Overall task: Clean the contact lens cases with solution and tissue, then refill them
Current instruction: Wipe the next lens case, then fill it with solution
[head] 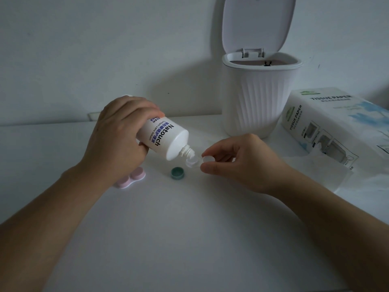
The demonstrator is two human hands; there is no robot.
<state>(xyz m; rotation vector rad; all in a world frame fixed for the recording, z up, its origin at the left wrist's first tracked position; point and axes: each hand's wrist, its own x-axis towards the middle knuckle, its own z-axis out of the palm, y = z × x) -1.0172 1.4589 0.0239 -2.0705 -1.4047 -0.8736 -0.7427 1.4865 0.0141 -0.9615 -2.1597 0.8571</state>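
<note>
My left hand (117, 131) grips a white contact lens solution bottle (166, 138), tipped down to the right with its nozzle over one open well of a clear lens case (193, 162). My right hand (237, 161) pinches the other end of that case, where a white cap (208, 159) sits. A green cap (177, 173) lies open side up on the white table (189, 228) just left of the case. A pink lens case (131, 179), closed, lies by my left wrist, partly hidden by it.
A white ribbed bin (259, 98) with its lid raised stands at the back. To its right lies a tissue paper pack (332, 127), and a loose tissue sheet (328, 171) is spread on the table beside my right hand. A wall runs behind.
</note>
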